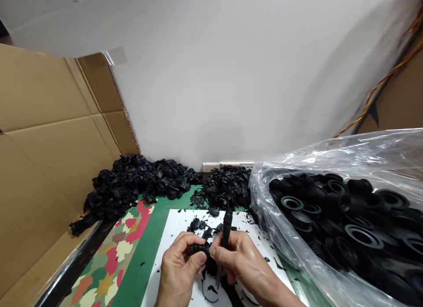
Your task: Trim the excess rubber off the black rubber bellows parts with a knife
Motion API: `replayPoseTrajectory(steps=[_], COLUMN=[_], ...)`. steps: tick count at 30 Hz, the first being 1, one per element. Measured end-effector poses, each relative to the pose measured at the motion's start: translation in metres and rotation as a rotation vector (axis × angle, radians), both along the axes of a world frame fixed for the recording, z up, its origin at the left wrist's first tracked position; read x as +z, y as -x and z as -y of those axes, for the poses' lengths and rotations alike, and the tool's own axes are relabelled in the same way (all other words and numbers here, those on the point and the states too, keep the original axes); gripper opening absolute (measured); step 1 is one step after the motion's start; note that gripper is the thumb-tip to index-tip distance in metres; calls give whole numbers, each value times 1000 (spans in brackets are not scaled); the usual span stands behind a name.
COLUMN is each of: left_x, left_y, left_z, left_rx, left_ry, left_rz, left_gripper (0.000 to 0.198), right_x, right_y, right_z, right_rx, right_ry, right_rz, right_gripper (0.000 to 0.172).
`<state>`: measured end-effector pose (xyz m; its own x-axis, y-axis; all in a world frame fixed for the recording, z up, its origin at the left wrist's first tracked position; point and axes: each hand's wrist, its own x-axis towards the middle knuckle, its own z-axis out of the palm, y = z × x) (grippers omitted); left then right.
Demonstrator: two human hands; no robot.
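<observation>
My left hand is closed, pinching a black ribbed rubber boot between thumb and fingers. Right beside it, my right hand grips a slim tool with a black wrapped handle. The tool stands nearly upright, and its thin metal tip points down below the fingers; its exact kind is unclear. Both hands meet above a white sheet strewn with black rubber scraps. Part of the boot is hidden by my fingers.
At back left lies a heap of black ribbed rubber pieces, against a cardboard panel. Finer black trimmings are piled behind the sheet. To the right, a clear plastic bag holds many rubber boots. A wall rises behind.
</observation>
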<state>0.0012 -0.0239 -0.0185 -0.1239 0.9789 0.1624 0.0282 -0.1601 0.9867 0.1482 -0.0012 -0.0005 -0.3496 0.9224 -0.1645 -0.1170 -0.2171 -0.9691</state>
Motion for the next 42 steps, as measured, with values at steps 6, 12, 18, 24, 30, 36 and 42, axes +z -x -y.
replayPoseTrajectory(steps=[6,12,18,24,30,36,42], left_x=[0,6,6,7,8,3,3], left_y=[0,5,4,4,3,2,1], left_z=[-1,1,3,4,3,4,4], left_rx=[58,100,90,84,94,63,82], left_ry=[68,-69,-117,-124,-134,-148,-177], left_rz=[1,-201,-296,-309,-306,-320,-307], left_gripper=[11,3,6,6,5,5,4], right_x=[1,3,-5,-7,-8,-6,-12], right_y=[3,-14,-13,-7,-7,-2,-18], right_z=[1,-3,1,3,3,8,-9], right_rx=[-1,-170,-187,-194,-182,-263,-587], right_ry=[32,-163,-299,-320,-315,-745,-854], right_rz=[-38,-89,-159,-152,-99,125,250], right_gripper=[23,25,18,17,18,13,12])
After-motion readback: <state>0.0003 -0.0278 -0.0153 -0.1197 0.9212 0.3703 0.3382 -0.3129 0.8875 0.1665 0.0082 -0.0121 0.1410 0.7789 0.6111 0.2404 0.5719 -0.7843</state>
